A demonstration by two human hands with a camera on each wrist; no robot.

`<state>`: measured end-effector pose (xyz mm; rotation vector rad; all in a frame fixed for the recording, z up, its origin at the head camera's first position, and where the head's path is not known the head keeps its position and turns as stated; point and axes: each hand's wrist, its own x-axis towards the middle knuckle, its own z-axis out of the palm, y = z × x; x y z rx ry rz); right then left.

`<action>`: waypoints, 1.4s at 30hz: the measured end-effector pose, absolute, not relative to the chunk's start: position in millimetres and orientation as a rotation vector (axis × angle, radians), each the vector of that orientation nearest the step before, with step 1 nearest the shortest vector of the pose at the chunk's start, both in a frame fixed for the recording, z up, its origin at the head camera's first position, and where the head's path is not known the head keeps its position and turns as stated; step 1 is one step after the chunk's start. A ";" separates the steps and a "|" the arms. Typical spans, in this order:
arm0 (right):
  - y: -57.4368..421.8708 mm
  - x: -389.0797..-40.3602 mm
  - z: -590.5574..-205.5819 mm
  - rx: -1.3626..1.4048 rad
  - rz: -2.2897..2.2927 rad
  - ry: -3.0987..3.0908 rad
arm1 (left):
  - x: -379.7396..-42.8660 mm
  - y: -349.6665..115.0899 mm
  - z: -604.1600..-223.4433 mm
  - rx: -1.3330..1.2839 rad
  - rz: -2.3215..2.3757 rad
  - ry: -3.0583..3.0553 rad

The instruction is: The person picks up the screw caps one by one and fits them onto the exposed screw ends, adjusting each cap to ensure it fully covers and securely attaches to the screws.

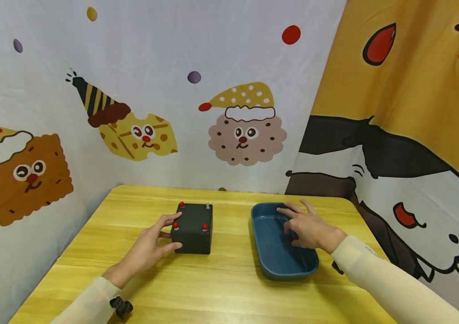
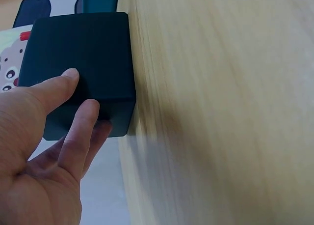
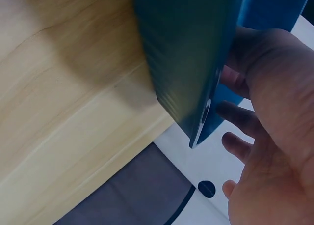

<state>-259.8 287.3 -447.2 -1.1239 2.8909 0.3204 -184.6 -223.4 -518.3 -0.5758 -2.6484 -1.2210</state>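
My left hand [image 1: 148, 249] grips a black box [image 1: 193, 213] by its left side, thumb on the near face and a finger at the top edge. Three red-tipped pegs [image 1: 205, 227] and a bare silver peg [image 1: 207, 205] stand at the corners of its top. In the left wrist view, thumb and fingers press against the box [image 2: 88, 48]. My right hand [image 1: 310, 227] reaches down into a blue tray [image 1: 267, 265], fingers bent. A small red piece [image 1: 293, 240] shows by its thumb; whether it is pinched cannot be told. The tray wall [image 3: 186, 48] partly hides these fingers.
Box and tray stand apart on a yellow wood-grain table [image 1: 229, 297]. A white curtain [image 1: 197, 36] with cartoon prints hangs behind the table, and a yellow printed one [image 1: 343, 90] hangs at the right.
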 end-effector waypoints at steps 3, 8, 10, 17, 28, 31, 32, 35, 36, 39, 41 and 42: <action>286.2 -260.2 -448.8 -1.126 0.362 2.867 | -184.9 -223.2 -519.6 -0.578 -1.222 -2.646; 287.4 -262.0 -453.5 -1.140 0.389 2.861 | -185.0 -223.1 -519.5 -0.576 -1.228 -2.647; 287.9 -262.4 -455.0 -1.153 0.394 2.868 | -185.0 -223.3 -519.3 -0.578 -1.231 -2.647; 287.4 -261.2 -457.2 -1.215 0.427 2.893 | -183.8 -223.0 -518.3 -0.569 -1.233 -2.651; 285.8 -259.8 -457.0 -1.235 0.411 2.914 | -184.2 -222.5 -517.1 -0.555 -1.242 -2.665; 285.6 -259.9 -455.7 -1.227 0.396 2.919 | -184.1 -222.6 -516.5 -0.555 -1.242 -2.663; 285.6 -260.1 -455.6 -1.219 0.388 2.921 | -183.9 -222.6 -516.5 -0.554 -1.239 -2.663; 285.2 -260.2 -455.4 -1.204 0.363 2.926 | -183.1 -222.2 -516.3 -0.555 -1.238 -2.661; 285.2 -260.1 -455.4 -1.194 0.352 2.927 | -182.7 -222.0 -516.2 -0.553 -1.237 -2.662; 285.5 -259.0 -455.3 -1.192 0.334 2.934 | -181.9 -221.4 -516.1 -0.548 -1.246 -2.664; 286.0 -258.1 -455.4 -1.188 0.320 2.942 | -181.7 -221.3 -516.2 -0.550 -1.248 -2.665; 286.5 -257.6 -455.3 -1.190 0.315 2.950 | -181.6 -221.1 -516.0 -0.546 -1.250 -2.665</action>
